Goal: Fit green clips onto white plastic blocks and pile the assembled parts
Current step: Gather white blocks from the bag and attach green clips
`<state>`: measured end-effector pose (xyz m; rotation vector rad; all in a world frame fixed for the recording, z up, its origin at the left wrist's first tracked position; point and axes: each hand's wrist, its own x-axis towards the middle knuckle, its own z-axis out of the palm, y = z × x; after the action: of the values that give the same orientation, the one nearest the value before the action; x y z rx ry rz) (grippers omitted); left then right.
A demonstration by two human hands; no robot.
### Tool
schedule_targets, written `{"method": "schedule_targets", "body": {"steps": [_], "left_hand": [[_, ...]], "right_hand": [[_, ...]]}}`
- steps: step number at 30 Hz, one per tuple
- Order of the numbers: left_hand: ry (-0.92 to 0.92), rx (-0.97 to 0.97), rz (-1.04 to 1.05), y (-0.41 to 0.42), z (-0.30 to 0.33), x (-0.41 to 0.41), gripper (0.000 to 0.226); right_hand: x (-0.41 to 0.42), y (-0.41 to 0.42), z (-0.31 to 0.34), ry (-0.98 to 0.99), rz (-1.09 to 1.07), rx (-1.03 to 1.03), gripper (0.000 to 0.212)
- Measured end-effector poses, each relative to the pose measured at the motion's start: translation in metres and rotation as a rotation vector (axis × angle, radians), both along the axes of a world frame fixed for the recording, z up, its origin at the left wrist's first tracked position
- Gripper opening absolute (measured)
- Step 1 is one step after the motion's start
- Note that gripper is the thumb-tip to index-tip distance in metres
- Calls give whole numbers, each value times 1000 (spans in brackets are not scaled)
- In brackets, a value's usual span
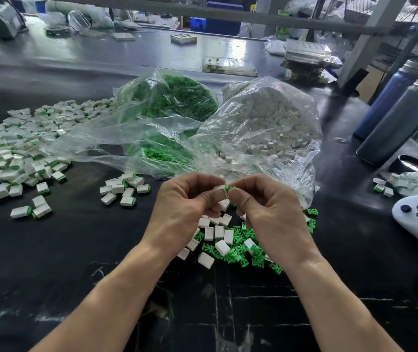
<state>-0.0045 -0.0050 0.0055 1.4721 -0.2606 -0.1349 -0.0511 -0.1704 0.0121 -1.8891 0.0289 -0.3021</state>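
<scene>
- A green clip (227,188) meets a white block (220,187) above the table (75,250).
- Left hand (182,209) pinches the block; right hand (266,212) pinches the clip.
- Both look light, stiff and small; edge grips likely suit.
- Finished pile (12,153) lies left.

free: bare black table (75,250) front-left | blocked: loose parts (230,240) under hands, bags (202,128) behind, finished pile (12,153) left, bottles (401,123) right

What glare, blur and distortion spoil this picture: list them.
Head view: overhead light glares off the plastic bags and the far table; wide-angle bending curves the shelf rail; both hands, left hand and right hand, stay sharp; background clutter looks soft.
</scene>
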Motion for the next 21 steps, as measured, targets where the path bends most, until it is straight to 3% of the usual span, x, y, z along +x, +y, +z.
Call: {"method": "schedule_targets", "body": {"steps": [4,15,21], "left_hand": [[21,29,-5,1,2,-1,7],[-127,174,23,1,4,-1,26],[-90,90,24,1,3,-3,21]], "right_hand": [[0,2,-2,-24,-27,-4,13],[-4,10,0,-58,-107,-134,15],[-5,12,0,-39,-63,2,22]]}}
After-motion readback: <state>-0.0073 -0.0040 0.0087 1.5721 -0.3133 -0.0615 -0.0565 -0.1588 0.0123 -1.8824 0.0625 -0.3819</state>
